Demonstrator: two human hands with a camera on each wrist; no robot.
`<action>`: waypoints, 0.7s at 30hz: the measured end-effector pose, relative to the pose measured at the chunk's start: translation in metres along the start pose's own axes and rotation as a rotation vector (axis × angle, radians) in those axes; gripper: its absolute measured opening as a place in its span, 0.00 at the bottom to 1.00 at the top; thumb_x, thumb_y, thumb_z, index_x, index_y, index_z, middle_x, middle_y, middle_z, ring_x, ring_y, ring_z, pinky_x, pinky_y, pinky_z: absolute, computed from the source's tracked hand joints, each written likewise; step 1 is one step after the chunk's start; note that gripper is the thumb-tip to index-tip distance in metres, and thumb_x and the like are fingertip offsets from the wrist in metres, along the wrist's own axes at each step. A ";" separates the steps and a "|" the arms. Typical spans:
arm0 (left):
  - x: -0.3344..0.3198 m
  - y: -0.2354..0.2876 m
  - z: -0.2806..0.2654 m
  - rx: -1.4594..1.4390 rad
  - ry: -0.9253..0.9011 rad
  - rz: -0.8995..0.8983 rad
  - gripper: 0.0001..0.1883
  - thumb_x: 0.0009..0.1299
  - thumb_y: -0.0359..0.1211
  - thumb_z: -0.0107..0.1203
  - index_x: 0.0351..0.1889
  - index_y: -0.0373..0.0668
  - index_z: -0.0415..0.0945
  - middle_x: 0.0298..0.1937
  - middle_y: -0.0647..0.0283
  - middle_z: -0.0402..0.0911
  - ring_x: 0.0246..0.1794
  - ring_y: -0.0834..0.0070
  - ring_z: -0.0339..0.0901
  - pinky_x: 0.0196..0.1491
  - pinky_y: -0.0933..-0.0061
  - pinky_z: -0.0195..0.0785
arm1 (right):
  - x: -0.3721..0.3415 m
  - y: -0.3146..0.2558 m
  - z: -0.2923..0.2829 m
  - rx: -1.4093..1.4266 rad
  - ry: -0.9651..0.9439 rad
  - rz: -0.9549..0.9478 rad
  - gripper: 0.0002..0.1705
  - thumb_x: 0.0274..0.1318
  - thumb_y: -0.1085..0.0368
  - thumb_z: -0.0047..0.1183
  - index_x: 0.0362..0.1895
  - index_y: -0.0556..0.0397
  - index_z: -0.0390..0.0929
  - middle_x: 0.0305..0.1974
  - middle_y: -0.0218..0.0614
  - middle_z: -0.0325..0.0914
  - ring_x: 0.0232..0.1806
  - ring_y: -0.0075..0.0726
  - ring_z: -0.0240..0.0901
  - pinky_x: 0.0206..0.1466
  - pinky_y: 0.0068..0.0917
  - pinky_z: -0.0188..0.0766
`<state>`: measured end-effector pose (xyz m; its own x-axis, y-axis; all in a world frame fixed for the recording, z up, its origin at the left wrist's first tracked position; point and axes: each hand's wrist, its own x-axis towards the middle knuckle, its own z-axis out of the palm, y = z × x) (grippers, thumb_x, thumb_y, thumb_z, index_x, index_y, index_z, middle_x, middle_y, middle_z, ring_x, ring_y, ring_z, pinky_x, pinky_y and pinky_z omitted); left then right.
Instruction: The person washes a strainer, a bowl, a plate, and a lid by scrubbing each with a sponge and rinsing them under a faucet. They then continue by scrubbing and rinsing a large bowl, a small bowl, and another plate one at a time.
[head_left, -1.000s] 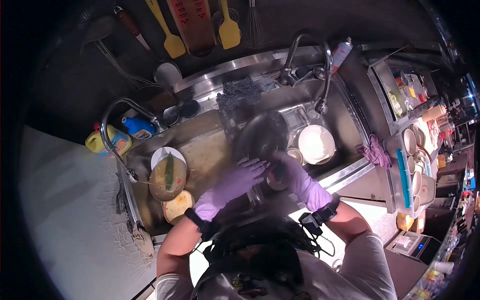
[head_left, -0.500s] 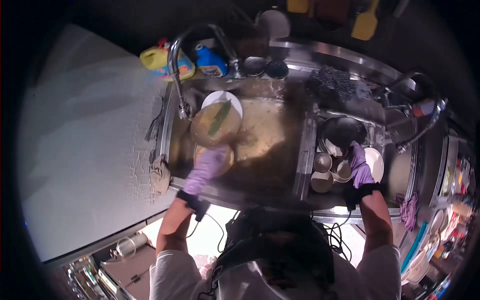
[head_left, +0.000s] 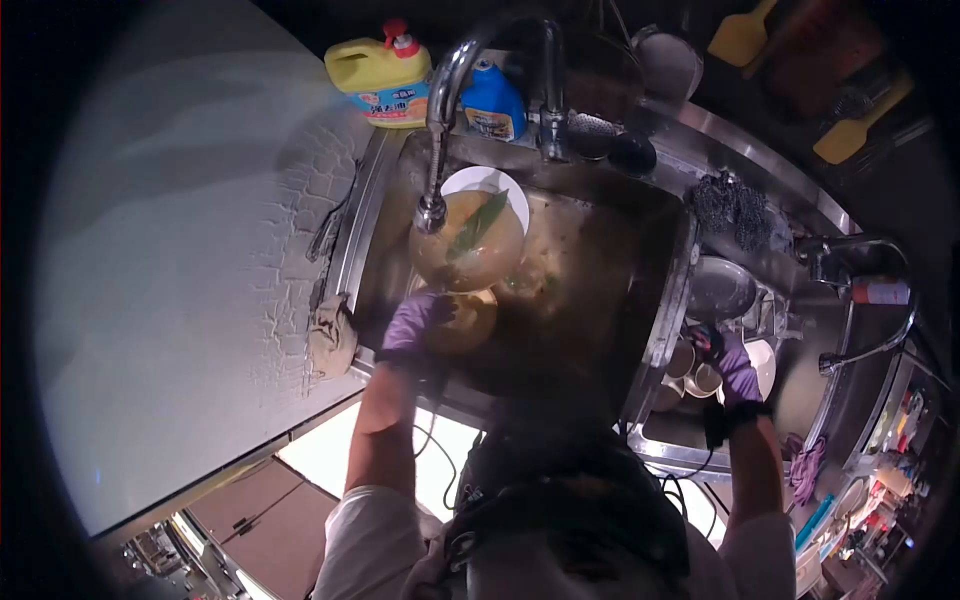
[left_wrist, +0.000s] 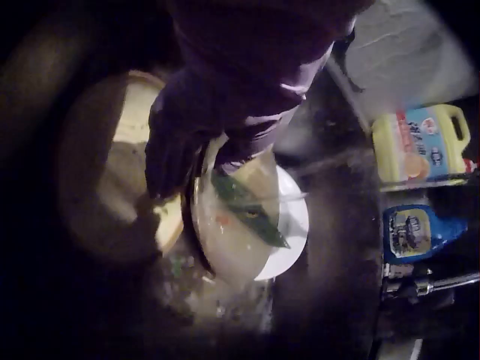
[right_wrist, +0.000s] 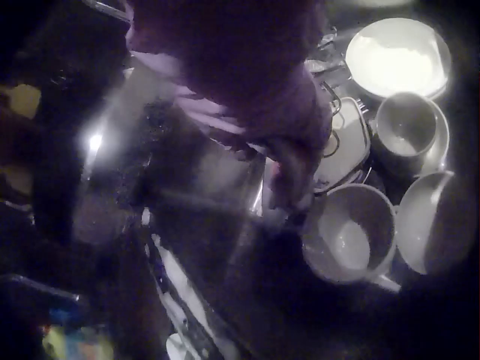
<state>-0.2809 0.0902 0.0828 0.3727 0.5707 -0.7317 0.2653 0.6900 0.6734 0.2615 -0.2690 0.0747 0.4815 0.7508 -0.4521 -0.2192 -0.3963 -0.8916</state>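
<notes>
My gloved left hand [head_left: 415, 318] is over the left basin, its fingers pinching the near rim of a bowl of cloudy liquid [head_left: 450, 262]. In the left wrist view fingers lie on both sides of that rim. A long green leaf [head_left: 480, 222] floats in the bowl, and a white plate [head_left: 515, 200] shows behind it. Beneath the hand is a yellowish round dish [head_left: 475, 320]. In the right basin my gloved right hand [head_left: 738, 368] has curled fingers round a small dark-and-red thing [head_left: 706, 340], whose kind I cannot tell. Cups [right_wrist: 349, 232] stand beside the hand.
A metal divider [head_left: 672, 290] separates the two basins. Faucets [head_left: 430, 180] arch over both. At the back stand a yellow jug [head_left: 385, 80] and a blue bottle [head_left: 493, 105]. In the right basin lie a dark round pan [head_left: 722, 288] and a white bowl [head_left: 762, 365].
The view has swung left. From together over the right basin, my hands have parted: the left has moved to the bowl in the left basin, the right stays among the cups.
</notes>
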 end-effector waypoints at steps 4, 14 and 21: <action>0.010 -0.001 0.066 0.695 0.082 0.680 0.16 0.63 0.34 0.55 0.47 0.40 0.71 0.43 0.57 0.77 0.43 0.69 0.73 0.46 0.73 0.67 | -0.029 -0.011 -0.002 0.541 0.019 0.343 0.21 0.60 0.53 0.43 0.53 0.51 0.68 0.46 0.36 0.75 0.42 0.37 0.74 0.39 0.30 0.71; 0.088 -0.064 0.041 0.205 0.212 0.539 0.16 0.64 0.30 0.53 0.50 0.38 0.69 0.45 0.59 0.76 0.43 0.68 0.75 0.41 0.63 0.72 | -0.059 -0.099 0.068 0.579 0.191 0.409 0.19 0.62 0.56 0.43 0.53 0.50 0.69 0.46 0.35 0.75 0.40 0.34 0.75 0.31 0.29 0.74; 0.000 0.025 0.013 -0.317 0.217 -0.089 0.15 0.69 0.31 0.38 0.46 0.26 0.61 0.40 0.37 0.75 0.37 0.46 0.77 0.31 0.59 0.78 | -0.047 -0.106 0.073 0.724 0.091 0.308 0.20 0.58 0.58 0.50 0.49 0.59 0.70 0.42 0.42 0.77 0.40 0.40 0.76 0.43 0.34 0.75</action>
<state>-0.2624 0.1016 0.1014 0.1548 0.5597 -0.8141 -0.0123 0.8250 0.5649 0.2000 -0.2231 0.1885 0.3703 0.6043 -0.7055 -0.8364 -0.1135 -0.5362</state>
